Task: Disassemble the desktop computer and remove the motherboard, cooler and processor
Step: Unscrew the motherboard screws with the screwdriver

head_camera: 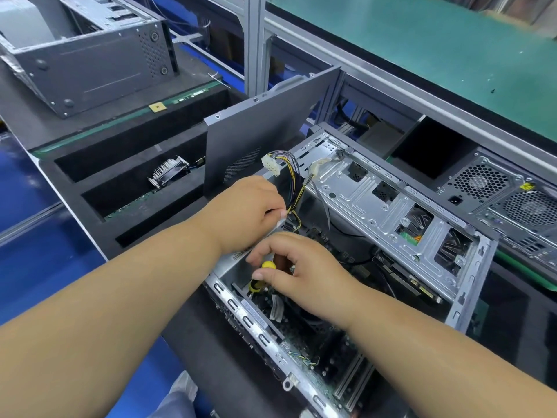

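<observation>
A yellow-and-black screwdriver (261, 277) is pinched upright in the grip of the right hand (297, 273), thumb and fingers curled round its handle, its tip lowered toward the motherboard (304, 336) inside the open desktop case (373, 236). Just above, the grip of the left hand (250, 212) is closed on a cable bundle (292, 188) of yellow, black and purple wires, held up at the case's edge; a white connector (270, 165) is seen at the bundle's free end. The case lies on its side on the dark surface (187, 321), with its grey side panel (265, 131) standing tilted just behind the left hand. The motherboard is still seated in the case bottom. To the left, a finned cooler (170, 175) is laid in a slot of a black foam tray (126, 164). A second case (87, 52) stands well apart at upper left, and the rear of another computer (506, 194) is seen at right
</observation>
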`<state>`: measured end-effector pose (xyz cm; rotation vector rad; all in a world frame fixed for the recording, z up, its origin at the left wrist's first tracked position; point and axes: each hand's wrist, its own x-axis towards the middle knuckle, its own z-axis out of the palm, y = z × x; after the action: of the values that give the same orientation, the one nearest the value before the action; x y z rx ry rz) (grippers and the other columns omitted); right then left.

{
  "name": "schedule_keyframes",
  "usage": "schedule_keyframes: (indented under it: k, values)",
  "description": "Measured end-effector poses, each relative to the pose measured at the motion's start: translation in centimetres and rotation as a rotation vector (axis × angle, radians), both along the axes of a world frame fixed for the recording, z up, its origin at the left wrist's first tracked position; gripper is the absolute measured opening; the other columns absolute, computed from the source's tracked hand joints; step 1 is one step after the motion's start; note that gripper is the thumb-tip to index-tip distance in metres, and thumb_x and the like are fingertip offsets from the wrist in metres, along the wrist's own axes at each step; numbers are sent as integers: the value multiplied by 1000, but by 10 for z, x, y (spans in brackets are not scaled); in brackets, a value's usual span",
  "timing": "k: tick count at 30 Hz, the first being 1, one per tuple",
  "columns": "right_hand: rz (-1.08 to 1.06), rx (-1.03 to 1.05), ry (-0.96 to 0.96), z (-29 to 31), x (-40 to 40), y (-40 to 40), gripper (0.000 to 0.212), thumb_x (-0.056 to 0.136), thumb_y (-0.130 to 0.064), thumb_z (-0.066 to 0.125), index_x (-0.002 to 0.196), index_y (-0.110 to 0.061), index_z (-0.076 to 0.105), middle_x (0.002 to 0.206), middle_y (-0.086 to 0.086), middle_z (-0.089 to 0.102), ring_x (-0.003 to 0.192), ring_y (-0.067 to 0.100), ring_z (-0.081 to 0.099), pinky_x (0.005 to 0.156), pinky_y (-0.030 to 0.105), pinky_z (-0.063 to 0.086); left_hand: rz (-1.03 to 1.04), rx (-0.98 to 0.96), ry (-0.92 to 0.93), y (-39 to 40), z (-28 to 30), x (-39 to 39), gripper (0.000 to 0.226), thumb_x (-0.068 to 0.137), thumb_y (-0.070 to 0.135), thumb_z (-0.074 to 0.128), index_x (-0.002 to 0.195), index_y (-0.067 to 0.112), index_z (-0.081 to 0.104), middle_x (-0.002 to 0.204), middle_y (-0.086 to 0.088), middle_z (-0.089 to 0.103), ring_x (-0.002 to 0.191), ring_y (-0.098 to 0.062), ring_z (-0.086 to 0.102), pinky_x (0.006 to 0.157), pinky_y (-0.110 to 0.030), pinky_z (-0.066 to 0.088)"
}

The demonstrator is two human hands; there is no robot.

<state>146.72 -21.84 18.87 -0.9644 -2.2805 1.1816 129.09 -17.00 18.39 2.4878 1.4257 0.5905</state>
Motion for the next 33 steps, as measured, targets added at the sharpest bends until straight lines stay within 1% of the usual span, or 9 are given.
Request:
schedule_keyframes:
  k: [4,7,11,17,22,24,27,30,33]
  values:
    - [-41,-43,50,-5,1,0,21,81,-18,80,89,-16,61,89,-9,56,67,13,57,65,16,42,2,-10,11,0,0,-1,16,94,22,58,87,16,72,78,10,51,86,-17,51,86,-40,43]
    - [-46,-95,82,-4,3,3,14,80,-15,81,86,-15,68,85,-12,62,68,10,57,70,22,47,0,-11,10,0,0,0,18,94,23,58,87,16,72,77,10,52,85,-18,52,86,-40,43]
    - [-25,-33,63,-5,3,6,11,88,-4,69,93,-13,73,99,-3,69,90,19,61,86,39,48,-2,0,14,0,0,0,17,93,22,59,85,15,72,76,7,54,84,-19,53,86,-40,44]
    - [-17,-164,72,-5,2,1,23,83,-13,77,104,-20,68,90,-8,71,78,21,63,79,31,50,-10,2,23,1,0,-1,18,94,23,57,86,15,72,76,7,54,84,-19,52,85,-40,44]
    - [-76,-86,24,-10,2,2,26,78,-19,81,92,-21,59,80,2,59,65,16,56,65,27,47,2,-5,1,0,-1,0,18,94,22,58,86,14,72,78,5,57,85,-17,50,85,-38,43]
    - [-91,-84,36,-10,2,3,26,77,-17,82,88,-19,59,81,3,58,65,17,57,67,33,49,4,-5,-1,0,-1,0,18,94,22,58,85,15,72,78,4,58,84,-16,49,84,-37,43]
    - [-80,-87,54,-7,3,5,22,76,-13,83,90,-21,68,85,-3,60,67,15,57,72,30,49,9,1,1,0,-1,0,19,94,22,58,85,14,72,78,2,60,84,-18,51,84,-36,43]
    - [-29,-84,71,-3,4,5,25,81,-3,75,100,-19,74,101,2,58,74,14,56,82,29,49,17,5,0,-1,-1,0,19,94,22,57,85,15,72,77,4,59,84,-16,50,84,-36,43]
    - [-1,-77,92,-1,5,3,23,81,1,72,99,-13,74,101,4,57,74,15,57,81,32,50,17,2,2,0,-1,0,19,94,22,58,85,15,73,77,4,58,84,-16,51,84,-38,44]
